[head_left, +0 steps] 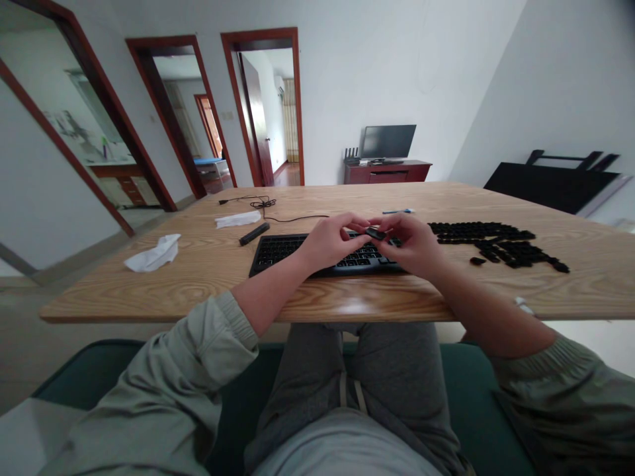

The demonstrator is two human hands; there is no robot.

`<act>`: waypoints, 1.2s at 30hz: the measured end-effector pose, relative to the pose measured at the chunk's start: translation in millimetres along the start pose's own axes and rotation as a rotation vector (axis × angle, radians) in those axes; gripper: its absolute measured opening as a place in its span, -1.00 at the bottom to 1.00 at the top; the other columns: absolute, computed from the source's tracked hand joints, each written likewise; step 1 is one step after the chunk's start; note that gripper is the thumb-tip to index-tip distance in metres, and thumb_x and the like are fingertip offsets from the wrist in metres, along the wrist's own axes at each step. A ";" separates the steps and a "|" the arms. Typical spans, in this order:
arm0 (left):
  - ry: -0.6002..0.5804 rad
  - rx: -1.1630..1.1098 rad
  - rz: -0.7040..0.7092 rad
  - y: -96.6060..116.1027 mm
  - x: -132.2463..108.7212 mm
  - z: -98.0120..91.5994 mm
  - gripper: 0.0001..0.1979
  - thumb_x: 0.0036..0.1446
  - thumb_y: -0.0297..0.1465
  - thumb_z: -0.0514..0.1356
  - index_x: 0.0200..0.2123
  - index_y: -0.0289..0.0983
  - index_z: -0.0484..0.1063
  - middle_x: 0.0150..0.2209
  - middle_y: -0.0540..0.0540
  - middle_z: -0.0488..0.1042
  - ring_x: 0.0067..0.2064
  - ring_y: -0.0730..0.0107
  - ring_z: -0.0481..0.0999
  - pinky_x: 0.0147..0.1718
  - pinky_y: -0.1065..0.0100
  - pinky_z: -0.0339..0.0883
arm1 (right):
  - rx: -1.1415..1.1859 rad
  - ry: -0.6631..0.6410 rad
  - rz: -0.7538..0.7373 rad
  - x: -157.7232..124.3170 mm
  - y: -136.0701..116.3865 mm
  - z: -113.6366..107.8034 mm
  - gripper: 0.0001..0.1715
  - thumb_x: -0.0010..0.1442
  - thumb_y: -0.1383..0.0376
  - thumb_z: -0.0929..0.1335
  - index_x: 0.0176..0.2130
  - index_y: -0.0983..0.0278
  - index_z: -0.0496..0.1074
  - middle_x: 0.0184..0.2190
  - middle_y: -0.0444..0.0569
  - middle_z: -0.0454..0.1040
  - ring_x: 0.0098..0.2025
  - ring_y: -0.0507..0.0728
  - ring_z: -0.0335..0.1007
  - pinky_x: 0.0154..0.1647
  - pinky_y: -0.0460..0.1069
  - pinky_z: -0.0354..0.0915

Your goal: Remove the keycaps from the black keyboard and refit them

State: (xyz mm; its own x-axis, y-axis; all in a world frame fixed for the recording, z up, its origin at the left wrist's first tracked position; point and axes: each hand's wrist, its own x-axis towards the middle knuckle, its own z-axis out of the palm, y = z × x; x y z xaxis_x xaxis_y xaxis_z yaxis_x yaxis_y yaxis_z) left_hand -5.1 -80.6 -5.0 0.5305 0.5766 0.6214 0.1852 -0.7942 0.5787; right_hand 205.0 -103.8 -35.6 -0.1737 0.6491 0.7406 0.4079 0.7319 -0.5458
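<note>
A black keyboard (278,250) lies near the front edge of the wooden table, its middle and right partly hidden under my hands. My left hand (333,242) and my right hand (411,246) meet just above it, fingertips pinching a small black piece (376,233) between them. The piece looks like a keycap, though it is too small to be sure. Rows of loose black keycaps (476,233) are spread to the right of my right hand, with a single one (477,261) a little apart.
On the table (163,291) are a crumpled white tissue (155,254), a folded tissue (238,219), a black stick-like object (254,234), a coiled cable (262,203) and a blue brush-like tool (398,211). A small white object (523,305) sits near the right front edge.
</note>
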 end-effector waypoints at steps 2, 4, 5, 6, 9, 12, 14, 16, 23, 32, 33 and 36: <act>-0.010 -0.043 -0.030 -1.0 -0.2 1.8 -0.74 0.11 -0.33 0.30 -0.15 -0.34 0.53 -0.22 -0.13 0.61 -0.31 0.48 0.52 -0.34 0.45 0.35 | -0.188 0.045 -0.065 -2.0 -1.9 4.1 -0.78 0.09 0.30 0.46 -0.26 0.20 0.37 -0.13 0.01 0.58 -0.17 0.17 0.52 -0.22 0.06 0.41; -0.037 -0.037 -0.044 -1.9 -0.7 3.3 -0.71 0.06 -0.28 0.35 -0.19 -0.33 0.55 -0.25 -0.11 0.61 -0.29 0.44 0.53 -0.31 0.42 0.37 | -0.335 0.037 -0.155 -3.0 -5.1 6.2 -0.80 0.11 0.30 0.45 -0.26 0.19 0.37 -0.17 -0.01 0.58 -0.21 0.16 0.51 -0.21 0.06 0.40; -0.048 -0.024 -0.048 -2.5 -1.3 4.1 -0.70 0.03 -0.27 0.36 -0.20 -0.33 0.56 -0.27 -0.11 0.60 -0.30 0.44 0.52 -0.30 0.41 0.37 | -0.388 0.027 -0.207 -3.2 -6.7 6.6 -0.81 0.12 0.29 0.45 -0.25 0.19 0.37 -0.18 0.00 0.57 -0.20 0.16 0.50 -0.19 0.07 0.40; -0.049 -0.011 -0.049 -3.1 -1.9 5.0 -0.69 0.02 -0.26 0.37 -0.20 -0.32 0.56 -0.28 -0.10 0.60 -0.30 0.44 0.52 -0.30 0.41 0.37 | -0.428 0.021 -0.259 -3.2 -8.2 6.9 -0.83 0.14 0.29 0.44 -0.25 0.19 0.38 -0.18 0.01 0.56 -0.19 0.17 0.50 -0.17 0.07 0.40; -0.040 0.016 -0.045 -5.0 -4.0 7.9 -0.72 0.05 -0.27 0.34 -0.20 -0.31 0.57 -0.29 -0.08 0.61 -0.33 0.45 0.51 -0.31 0.40 0.37 | -0.494 0.016 -0.359 -3.5 -11.8 7.9 -0.88 0.19 0.29 0.41 -0.23 0.20 0.39 -0.18 0.04 0.53 -0.16 0.18 0.48 -0.14 0.08 0.40; -0.066 0.054 -0.015 -5.4 -3.5 4.7 -0.75 0.07 -0.35 0.29 -0.17 -0.31 0.58 -0.25 -0.09 0.62 -0.33 0.46 0.51 -0.30 0.40 0.38 | -0.512 -0.007 -0.382 -5.4 -13.6 8.9 -0.86 0.20 0.31 0.39 -0.17 0.20 0.41 -0.17 0.05 0.51 -0.16 0.17 0.47 -0.16 0.05 0.40; -0.106 0.100 -0.005 -6.3 -1.1 -8.3 -0.74 0.07 -0.42 0.24 -0.14 -0.30 0.58 -0.23 -0.09 0.62 -0.34 0.47 0.51 -0.29 0.40 0.38 | -0.514 -0.015 -0.352 -7.3 -13.6 8.1 -0.77 0.20 0.30 0.40 -0.10 0.19 0.42 -0.16 0.04 0.50 -0.19 0.15 0.47 -0.21 0.03 0.40; -0.158 0.172 -0.029 -10.7 0.7 -34.1 -0.73 0.06 -0.46 0.22 -0.14 -0.30 0.59 -0.25 -0.09 0.62 -0.36 0.48 0.50 -0.29 0.40 0.38 | -0.528 -0.003 -0.288 -8.8 -12.0 5.1 -0.70 0.19 0.28 0.40 -0.05 0.19 0.41 -0.20 0.01 0.49 -0.29 0.12 0.44 -0.27 0.02 0.38; -0.206 0.446 -0.384 -63.6 -35.1 -155.8 -0.61 0.02 -0.24 0.28 -0.10 -0.31 0.61 -0.28 -0.14 0.61 -0.34 0.37 0.49 -0.33 0.36 0.33 | -0.490 0.026 -0.018 -6.6 0.5 -7.0 -0.82 0.19 0.25 0.36 -0.16 0.20 0.45 -0.51 -0.13 0.35 -0.49 0.08 0.29 -0.41 0.02 0.27; -0.381 0.491 -0.494 -73.7 -57.7 -175.9 -0.59 -0.03 -0.20 0.29 -0.12 -0.25 0.64 -0.40 -0.06 0.59 -0.43 0.42 0.41 -0.46 0.41 0.18 | -0.473 -0.051 0.061 -8.3 3.6 -8.5 -0.81 0.19 0.20 0.35 -0.18 0.19 0.45 -0.58 -0.16 0.33 -0.56 0.06 0.26 -0.49 0.00 0.23; -0.410 0.497 -0.507 -73.5 -57.6 -175.9 -0.60 -0.03 -0.21 0.28 -0.12 -0.24 0.64 -0.40 -0.06 0.60 -0.43 0.42 0.42 -0.46 0.42 0.18 | -0.475 -0.057 0.065 -8.4 3.2 -9.0 -0.81 0.19 0.20 0.35 -0.18 0.19 0.45 -0.58 -0.15 0.33 -0.56 0.06 0.26 -0.50 0.01 0.23; -0.448 0.519 -0.515 -76.2 -58.8 -176.4 -0.63 -0.03 -0.23 0.27 -0.14 -0.22 0.65 -0.39 -0.04 0.63 -0.42 0.41 0.45 -0.44 0.44 0.21 | -0.477 -0.071 0.078 -8.3 1.4 -9.5 -0.80 0.18 0.19 0.34 -0.18 0.20 0.45 -0.59 -0.15 0.34 -0.57 0.06 0.26 -0.52 0.00 0.22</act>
State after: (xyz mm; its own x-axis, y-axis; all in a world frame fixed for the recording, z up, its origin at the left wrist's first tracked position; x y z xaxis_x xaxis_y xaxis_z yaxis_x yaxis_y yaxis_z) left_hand -196.3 -20.1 7.6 0.5332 0.8458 0.0167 0.7898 -0.5047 0.3486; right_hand 215.5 -110.1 -38.7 -0.1804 0.7227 0.6673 0.7846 0.5148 -0.3454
